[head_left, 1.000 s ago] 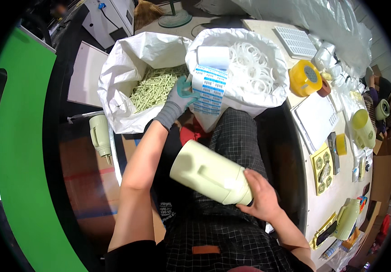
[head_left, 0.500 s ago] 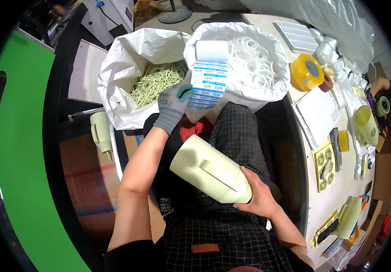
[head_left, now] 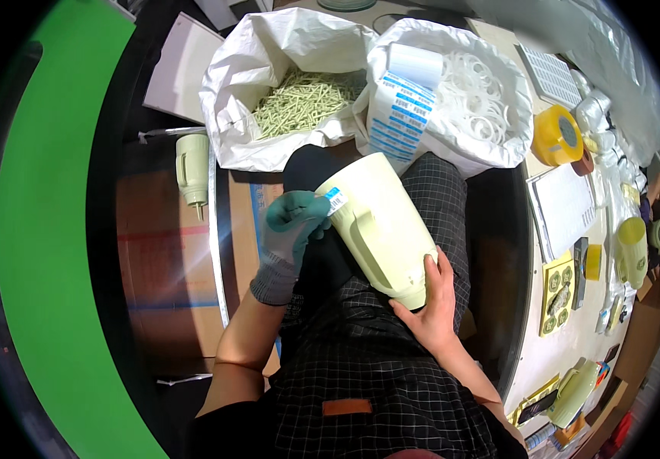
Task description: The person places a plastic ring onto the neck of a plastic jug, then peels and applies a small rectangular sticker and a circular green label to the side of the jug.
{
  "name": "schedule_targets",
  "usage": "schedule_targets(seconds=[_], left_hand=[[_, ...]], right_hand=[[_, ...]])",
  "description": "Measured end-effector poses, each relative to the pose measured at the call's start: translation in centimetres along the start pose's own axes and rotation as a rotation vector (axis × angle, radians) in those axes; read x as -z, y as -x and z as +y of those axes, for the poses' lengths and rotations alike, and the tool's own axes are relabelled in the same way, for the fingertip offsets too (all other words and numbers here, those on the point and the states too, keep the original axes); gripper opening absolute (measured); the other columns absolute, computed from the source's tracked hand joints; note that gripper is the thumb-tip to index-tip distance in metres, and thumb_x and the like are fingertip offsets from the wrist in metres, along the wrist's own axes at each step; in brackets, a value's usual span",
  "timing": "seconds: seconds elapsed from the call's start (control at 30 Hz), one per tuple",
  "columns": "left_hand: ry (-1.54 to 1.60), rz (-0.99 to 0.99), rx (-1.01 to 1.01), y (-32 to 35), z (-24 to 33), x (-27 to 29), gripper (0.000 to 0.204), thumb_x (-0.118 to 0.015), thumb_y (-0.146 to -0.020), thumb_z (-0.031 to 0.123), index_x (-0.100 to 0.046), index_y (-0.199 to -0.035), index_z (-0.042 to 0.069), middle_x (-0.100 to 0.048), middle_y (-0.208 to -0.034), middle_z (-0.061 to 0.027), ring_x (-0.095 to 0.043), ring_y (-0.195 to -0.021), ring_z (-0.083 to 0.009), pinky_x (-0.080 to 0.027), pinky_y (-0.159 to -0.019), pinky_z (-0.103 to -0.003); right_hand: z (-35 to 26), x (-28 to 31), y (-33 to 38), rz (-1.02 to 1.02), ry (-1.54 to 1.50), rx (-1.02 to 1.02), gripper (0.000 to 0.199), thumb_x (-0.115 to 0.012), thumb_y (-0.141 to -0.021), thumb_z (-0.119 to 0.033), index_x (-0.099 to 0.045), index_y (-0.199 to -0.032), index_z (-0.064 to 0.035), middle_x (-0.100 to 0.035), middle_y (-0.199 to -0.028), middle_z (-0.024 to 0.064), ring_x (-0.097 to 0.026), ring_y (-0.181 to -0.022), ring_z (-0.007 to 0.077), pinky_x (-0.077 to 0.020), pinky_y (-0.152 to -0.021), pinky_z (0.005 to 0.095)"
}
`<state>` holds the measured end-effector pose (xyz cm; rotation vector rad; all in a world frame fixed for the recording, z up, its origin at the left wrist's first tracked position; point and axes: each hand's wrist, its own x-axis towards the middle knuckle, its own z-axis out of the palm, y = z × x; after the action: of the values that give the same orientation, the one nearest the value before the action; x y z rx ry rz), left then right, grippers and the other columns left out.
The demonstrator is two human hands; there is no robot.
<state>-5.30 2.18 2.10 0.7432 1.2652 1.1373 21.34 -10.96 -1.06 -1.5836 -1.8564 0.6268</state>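
A pale yellow jug (head_left: 400, 233) with a moulded handle lies tilted over my lap, its wide end pointing away from me. My bare right hand (head_left: 433, 312) grips its narrow end, thumb on the side facing me. My left hand (head_left: 288, 233), in a grey glove with green fingertips, pinches a small blue-and-white sticker (head_left: 335, 200) at the jug's wide end, beside the handle. Whether the sticker is fully pressed down cannot be made out. Beyond the jug, a roll of such stickers (head_left: 414, 67) hangs its printed strip over a sack's edge.
One white sack (head_left: 230, 84) holds pale green sticks; another (head_left: 498, 157) holds translucent rings. A second jug (head_left: 192, 170) stands low on the left. On the right-hand table (head_left: 533, 306) are yellow tape (head_left: 557, 136), papers (head_left: 563, 206) and another jug (head_left: 575, 394). A co-worker's arm shows far right.
My left hand has come back from the sticker strip to the jug with one sticker in its fingers. The jug has turned more upright, handle now toward the left. The view has shifted.
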Motion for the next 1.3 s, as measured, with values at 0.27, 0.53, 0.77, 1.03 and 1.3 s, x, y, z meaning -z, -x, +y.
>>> schedule_targets(seconds=[0.27,0.53,0.77,1.03,1.3], left_hand=[[0.043,-0.021,-0.026,0.1,-2.0,1.3,0.015,-0.081,-0.093,0.013,-0.076,-0.102,0.003,-0.074,-0.087,-0.0065,-0.068,-0.069,-0.0138,-0.053,-0.059,-0.026],[-0.316,-0.006,-0.199,-0.4,-3.3,3.8,0.015,-0.081,-0.093,0.006,-0.073,-0.105,0.005,-0.073,-0.089,-0.0012,-0.064,-0.072,-0.007,-0.053,-0.065,-0.023],[-0.454,-0.05,-0.469,2.6,-5.5,1.7,0.064,-0.054,-0.107,0.014,-0.029,-0.163,-0.006,-0.048,-0.157,-0.0255,-0.058,-0.134,-0.0309,-0.05,-0.111,-0.041],[-1.299,-0.424,-0.235,5.8,-5.0,2.5,0.037,-0.067,-0.099,0.024,-0.068,-0.128,0.0,-0.068,-0.119,-0.0242,-0.068,-0.111,-0.0348,-0.053,-0.098,-0.044],[-1.336,-0.433,-0.978,5.1,-5.9,-5.4,0.06,-0.079,-0.086,0.029,-0.06,-0.14,0.009,-0.045,-0.159,-0.0225,-0.041,-0.144,-0.0512,-0.033,-0.116,-0.063]], right_hand=[[-0.6,-0.9,0.4,0.071,0.1,0.124,0.113,-0.097,-0.069,-0.017,-0.034,-0.162,-0.0265,-0.036,-0.156,0.04,-0.051,-0.134,0.0539,-0.0472,-0.106,0.0573],[-1.3,-1.5,0.7,0.08,0.209,0.197,0.107,-0.097,-0.067,-0.017,-0.041,-0.158,-0.0256,-0.039,-0.155,0.04,-0.053,-0.134,0.0534,-0.0487,-0.104,0.056],[0.9,7.6,-3.6,-0.016,-0.129,0.157,0.095,-0.088,-0.071,-0.029,-0.05,-0.156,-0.0083,-0.047,-0.16,0.0255,-0.06,-0.135,0.0413,-0.0523,-0.109,0.0471],[0.1,3.6,-11.4,0.061,-0.128,-0.062,0.038,-0.075,-0.087,-0.033,-0.076,-0.116,-0.0081,-0.076,-0.117,0.0112,-0.071,-0.112,0.0322,-0.0563,-0.095,0.0448],[4.2,4.1,-9.5,0.444,-0.284,-0.106,0.039,-0.085,-0.084,-0.014,-0.075,-0.121,-0.0082,-0.074,-0.117,0.0119,-0.071,-0.107,0.0275,-0.0598,-0.088,0.0394]])
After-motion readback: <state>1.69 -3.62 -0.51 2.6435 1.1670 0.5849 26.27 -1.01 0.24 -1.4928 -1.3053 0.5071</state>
